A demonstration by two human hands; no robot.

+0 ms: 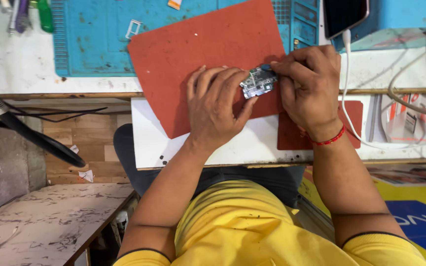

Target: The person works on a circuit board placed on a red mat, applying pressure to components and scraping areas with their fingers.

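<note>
Left hand lies flat, fingers spread, pinning a small circuit board onto the red mat. Right hand, at the board's three o'clock, has its fingertips pinched narrow on the board's upper right corner. At twelve o'clock is a blue work mat; at two o'clock, a phone with a white cable.

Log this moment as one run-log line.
left hand: steadies small circuit board | right hand: pinches board's upper right edge | board: on red mat | blue work mat behind
</note>
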